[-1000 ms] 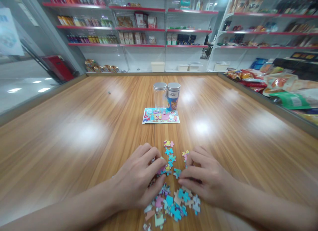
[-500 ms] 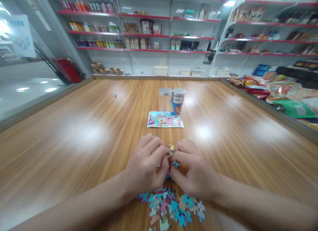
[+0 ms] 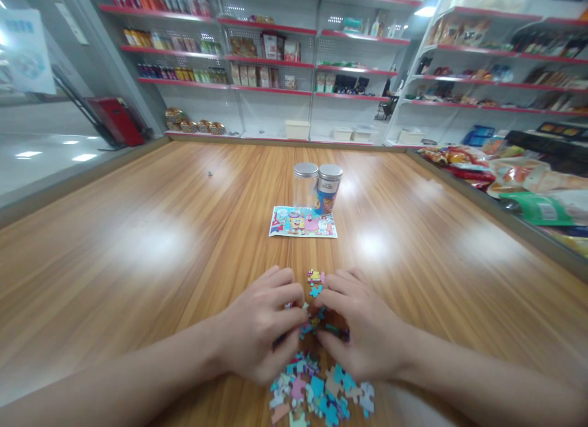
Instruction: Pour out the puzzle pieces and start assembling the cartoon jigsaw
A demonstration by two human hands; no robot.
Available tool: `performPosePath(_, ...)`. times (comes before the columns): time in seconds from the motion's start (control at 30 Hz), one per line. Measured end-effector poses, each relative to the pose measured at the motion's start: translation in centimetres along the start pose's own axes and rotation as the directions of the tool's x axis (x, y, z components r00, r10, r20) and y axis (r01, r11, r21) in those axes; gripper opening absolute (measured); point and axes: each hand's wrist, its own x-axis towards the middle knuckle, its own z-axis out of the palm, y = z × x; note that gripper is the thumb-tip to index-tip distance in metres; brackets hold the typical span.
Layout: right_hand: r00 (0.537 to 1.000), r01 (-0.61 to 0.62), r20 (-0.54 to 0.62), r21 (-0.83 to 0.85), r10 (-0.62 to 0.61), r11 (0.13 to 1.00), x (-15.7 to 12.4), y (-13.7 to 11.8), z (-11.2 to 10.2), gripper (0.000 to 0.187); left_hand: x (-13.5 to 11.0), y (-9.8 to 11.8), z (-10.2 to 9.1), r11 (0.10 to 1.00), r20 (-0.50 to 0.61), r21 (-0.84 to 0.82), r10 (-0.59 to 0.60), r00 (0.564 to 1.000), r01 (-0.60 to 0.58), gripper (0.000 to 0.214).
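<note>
A lot of puzzle pieces (image 3: 316,387) lie in a messy heap on the shiny wood tabletop (image 3: 211,243), close to the person. They are blue, pink, tan, white and pale green. More pieces lie in the gap between the 2 hands, and past them are a yellow piece (image 3: 315,275) and a blue piece (image 3: 315,290).

The left hand (image 3: 266,320) is bent over the pieces on its side, with its thumb and fingers curled in. I cannot tell if its grip has a piece in it. The right hand (image 3: 361,320) is across from it, near but apart, and its fingers bend down. A dark bit of puzzle shows between its finger and thumb, but I cannot tell if that grip is holding it.

Farther away, a bright cartoon picture sheet (image 3: 303,223) lies flat. At its back edge stand 2 jars with silver lids: a clear jar (image 3: 304,188) on the left and a blue and white jar (image 3: 327,197) just beside it. Behind the tabletop are shelves (image 3: 271,90) with red edges, full of bottles and packs.
</note>
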Motion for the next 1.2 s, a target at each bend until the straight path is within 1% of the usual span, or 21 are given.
performPosePath(0.1,1.0,-0.003,0.008,0.008,0.003,1.0,0.0,0.2,-0.1,0.019,0.0,-0.1,-0.1,0.999,0.023,-0.039,0.035,0.999,-0.034,0.013)
performPosePath(0.33,0.999,0.016,-0.03,0.076,-0.014,0.997,0.1,0.4,0.2,0.018,-0.2,-0.3,-0.2,0.994,0.014,-0.082,0.068,0.998,-0.067,0.014)
performPosePath(0.47,0.998,-0.015,-0.059,0.215,0.028,0.977,0.1,0.5,0.4,0.013,-0.2,-0.4,-0.3,0.99,0.01,-0.107,0.09,0.996,-0.088,0.012)
performPosePath(0.53,0.993,-0.032,-0.095,0.299,0.063,0.954,0.2,0.6,0.4,0.011,-0.1,-0.3,-0.2,0.991,-0.009,-0.099,0.086,0.996,-0.086,0.012)
performPosePath(0.63,0.974,-0.029,-0.194,0.395,0.114,0.918,0.4,0.6,0.3,0.007,0.1,-0.2,0.1,0.998,-0.094,-0.055,0.008,0.996,-0.013,0.012)
performPosePath(0.7,0.955,-0.031,-0.252,0.449,0.159,0.893,0.5,0.8,0.4,0.011,0.3,-0.1,0.5,0.999,-0.166,-0.025,-0.042,0.985,0.039,0.009)
performPosePath(0.83,0.917,-0.104,-0.272,0.539,0.29,0.836,0.7,1.2,0.7,0.02,0.3,-0.3,1.2,0.994,-0.269,0.001,-0.105,0.957,0.11,0.006)
performPosePath(0.93,0.903,-0.13,-0.279,0.547,0.327,0.827,0.8,1.2,1.0,0.021,0.2,-0.5,1.4,0.986,-0.299,-0.078,-0.166,0.94,0.15,0.007)
performPosePath(1.0,0.902,-0.103,-0.31,0.522,0.301,0.847,0.8,1.1,1.1,0.019,0.2,-0.5,1.4,0.953,-0.274,-0.203,-0.275,0.921,0.225,0.007)
performPosePath(1.03,0.907,-0.074,-0.326,0.498,0.265,0.864,0.8,1.1,1.1,0.017,0.2,-0.5,1.3,0.919,-0.242,-0.269,-0.355,0.903,0.289,0.01)
performPosePath(1.1,0.919,-0.005,-0.354,0.427,0.172,0.904,0.8,1.0,0.9,0.014,0.3,-0.7,1.1,0.824,-0.166,-0.368,-0.514,0.842,0.431,0.017)
performPosePath(1.17,0.921,0.041,-0.378,0.328,0.091,0.944,0.9,1.2,0.4,0.012,0.3,-1.0,0.9,0.741,-0.113,-0.408,-0.62,0.776,0.533,0.022)
performPosePath(1.2,0.916,0.044,-0.396,0.275,0.071,0.961,1.0,1.4,0.1,0.011,0.3,-1.2,0.8,0.719,-0.099,-0.406,-0.648,0.755,0.564,0.023)
